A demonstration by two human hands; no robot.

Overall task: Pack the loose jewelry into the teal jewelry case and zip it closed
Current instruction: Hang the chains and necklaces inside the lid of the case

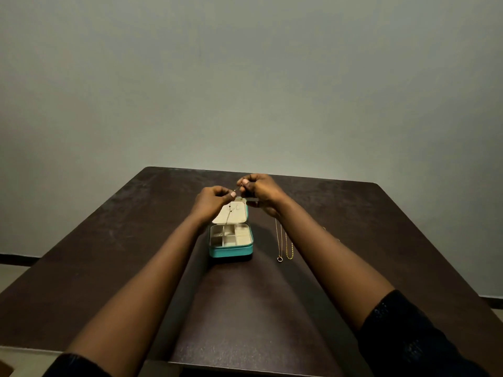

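Black sleeves [408,336] and my bare forearms reach across the dark table [109,254]. At centre the teal case [231,251] stands open, lid raised. My left hand [211,201] and right hand [261,191], fingers curled, pinch a thin chain [230,210] above the lid. Two more chains [279,240] lie just right of the case.

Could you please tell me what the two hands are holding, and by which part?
A thin chain, pinched near one end by the left hand and right hand; the rest hangs over the open teal case.
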